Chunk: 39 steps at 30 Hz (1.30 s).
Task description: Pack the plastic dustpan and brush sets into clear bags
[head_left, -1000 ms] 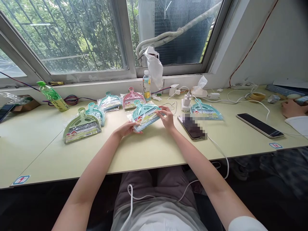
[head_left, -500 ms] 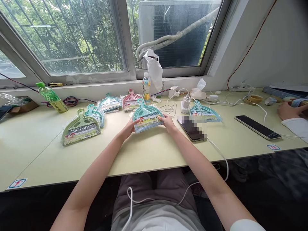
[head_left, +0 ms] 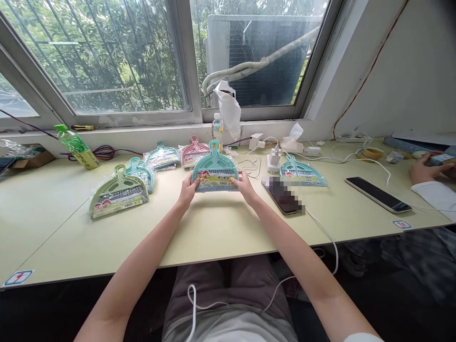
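Between my hands a teal dustpan and brush set [head_left: 215, 166] in clear wrapping is held upright, its handle pointing up. My left hand [head_left: 188, 190] grips its lower left corner, and my right hand [head_left: 244, 185] grips the lower right corner, thumbs on the printed label. To the left lie a green set [head_left: 119, 192] and a smaller-looking teal set [head_left: 140, 172] partly behind it. Farther back are a teal set [head_left: 162, 156] and a pink set [head_left: 194, 151]. Another teal set [head_left: 302, 171] rests on the right, beyond a phone [head_left: 283, 194].
A green bottle [head_left: 76, 147] leans at the back left; a clear bottle [head_left: 217, 130] stands behind the held set. A white charger [head_left: 273, 159] with cables and a second phone [head_left: 377, 194] are on the right. Another person's hands [head_left: 425, 168] hold something at the far right.
The held teal set has turned from tilted to level and more upright, facing me. Both hands moved with it and still grip it.
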Available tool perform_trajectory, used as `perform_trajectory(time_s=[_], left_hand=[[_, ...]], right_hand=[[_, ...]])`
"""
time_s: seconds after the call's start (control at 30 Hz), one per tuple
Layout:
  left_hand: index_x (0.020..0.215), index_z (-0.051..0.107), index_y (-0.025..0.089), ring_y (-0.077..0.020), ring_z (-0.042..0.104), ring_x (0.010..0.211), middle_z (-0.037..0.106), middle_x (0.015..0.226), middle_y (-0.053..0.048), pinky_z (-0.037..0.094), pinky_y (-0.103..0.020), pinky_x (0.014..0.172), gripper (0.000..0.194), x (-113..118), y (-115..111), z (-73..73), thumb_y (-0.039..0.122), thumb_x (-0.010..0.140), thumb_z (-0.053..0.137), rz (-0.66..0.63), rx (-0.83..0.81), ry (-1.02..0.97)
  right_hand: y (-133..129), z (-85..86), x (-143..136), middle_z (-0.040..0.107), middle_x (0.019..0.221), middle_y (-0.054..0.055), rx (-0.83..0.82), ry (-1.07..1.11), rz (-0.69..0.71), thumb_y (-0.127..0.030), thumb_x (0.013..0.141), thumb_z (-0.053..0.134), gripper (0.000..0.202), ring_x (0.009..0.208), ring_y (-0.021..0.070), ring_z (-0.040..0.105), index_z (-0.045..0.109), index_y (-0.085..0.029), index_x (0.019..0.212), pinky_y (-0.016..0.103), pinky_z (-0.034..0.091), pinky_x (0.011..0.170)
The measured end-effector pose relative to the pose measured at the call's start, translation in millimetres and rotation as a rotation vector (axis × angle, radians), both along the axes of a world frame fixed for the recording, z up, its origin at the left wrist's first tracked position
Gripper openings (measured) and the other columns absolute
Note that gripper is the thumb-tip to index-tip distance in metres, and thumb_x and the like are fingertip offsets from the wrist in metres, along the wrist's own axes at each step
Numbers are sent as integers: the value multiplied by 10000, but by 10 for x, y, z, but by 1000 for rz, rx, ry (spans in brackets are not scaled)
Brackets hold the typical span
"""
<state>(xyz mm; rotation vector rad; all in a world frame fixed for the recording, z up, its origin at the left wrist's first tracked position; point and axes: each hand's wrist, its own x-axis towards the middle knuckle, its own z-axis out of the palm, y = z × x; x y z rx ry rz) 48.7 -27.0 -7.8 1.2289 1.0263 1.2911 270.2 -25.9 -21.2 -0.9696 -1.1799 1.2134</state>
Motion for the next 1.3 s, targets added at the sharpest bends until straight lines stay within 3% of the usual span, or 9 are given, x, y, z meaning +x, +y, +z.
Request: perform_trajectory(time_s=[0.1, 0.2, 0.27, 0.47, 0.57, 0.67, 0.87, 1.03, 1.3], left_hand=[[1210, 544, 129, -202, 692, 763, 706, 1031, -110, 577, -274, 576, 564, 4, -33, 33, 468, 788, 700, 50, 80, 31], [1264, 496, 127, -183, 666, 573, 711, 864, -86, 541, -286, 506, 685, 29, -96, 72, 648, 825, 563, -38, 83, 54], [1347, 439, 141, -184, 668, 556, 708, 824, -71, 544, -297, 540, 771, 26, -121, 85, 731, 850, 421, -100, 112, 46], [1249, 522, 123, -172, 661, 552, 708, 793, -81, 508, -265, 534, 771, -22, -58, 27, 759, 858, 328, -14, 89, 62], [1136, 582, 122, -165, 643, 517, 697, 751, -75, 478, -251, 493, 703, 8, -15, -35, 734, 847, 394, -32, 78, 74], [1046, 613, 132, -159, 628, 502, 689, 730, -68, 484, -258, 489, 611, 49, -6, -81, 688, 831, 480, -91, 82, 105], [973, 640, 146, -158, 628, 513, 690, 743, -70, 503, -275, 514, 476, 56, -32, -103, 589, 845, 520, -159, 65, 216], [944, 647, 149, -148, 624, 516, 694, 753, -76, 480, -253, 505, 426, 51, -53, -88, 551, 825, 567, -173, 52, 251], [917, 650, 159, -143, 622, 504, 701, 751, -68, 472, -254, 513, 387, 81, -67, -93, 526, 808, 594, -228, 50, 294]], right_hand=[[-67, 77, -50, 666, 798, -13, 54, -20, -44, -515, 669, 731, 492, 738, 212, 671, 391, -263, 920, 377, 563, 644], [-123, 203, 84, 658, 757, -9, 87, -34, -136, -525, 646, 755, 517, 727, 220, 669, 420, -250, 927, 379, 558, 659], [-190, 304, 363, 663, 776, 2, 125, -51, -225, -516, 635, 774, 525, 749, 221, 669, 449, -243, 943, 383, 561, 686], [-692, 500, 2077, 659, 959, 62, 145, -171, -730, -443, 668, 760, 446, 912, 247, 679, 471, -261, 954, 406, 582, 750], [-1020, 448, 2922, 622, 1147, 153, 66, -222, -918, -457, 702, 734, 396, 1040, 295, 656, 446, -314, 933, 436, 591, 736], [-1245, 285, 3400, 604, 1166, 203, -62, -294, -987, -558, 687, 727, 423, 1010, 332, 665, 439, -347, 915, 473, 585, 669], [-1078, -19, 3427, 653, 1007, 163, -137, -268, -956, -528, 580, 816, 540, 855, 302, 696, 430, -297, 878, 406, 588, 575], [-650, -55, 3109, 640, 856, 28, -146, -238, -898, -436, 599, 812, 531, 723, 206, 681, 437, -242, 921, 337, 600, 554], [-219, -90, 3012, 611, 757, 10, -199, -238, -860, -294, 662, 739, 353, 601, 144, 610, 546, -230, 950, 280, 562, 528]])
